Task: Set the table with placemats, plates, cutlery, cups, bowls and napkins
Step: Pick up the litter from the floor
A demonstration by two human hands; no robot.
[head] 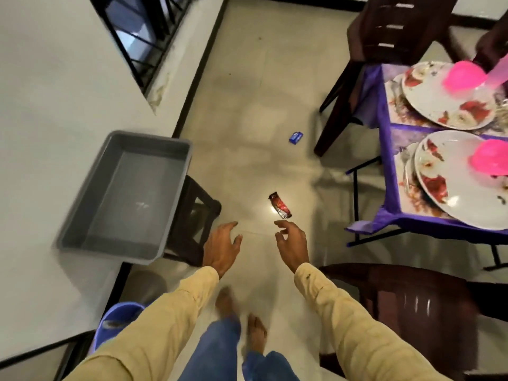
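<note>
At the right stands the table [384, 171] under a purple cloth with floral placemats. Two white flowered plates lie on it, a far plate [439, 105] and a near plate [450, 193]. A pink bowl [464, 77] sits on the far plate and another pink bowl [490, 158] on the near one. My left hand [221, 247] and my right hand [292, 244] hang over the floor with relaxed fingers, holding nothing. An empty grey tub [82, 229] sits on a dark stool at my left.
A red wrapper [280, 209] and a blue wrapper [296, 138] lie on the tiled floor. Dark chairs stand at the far right [395, 31] and near right [412, 303]. A blue plastic seat [115, 323] is at lower left, beside a white wall with a barred window.
</note>
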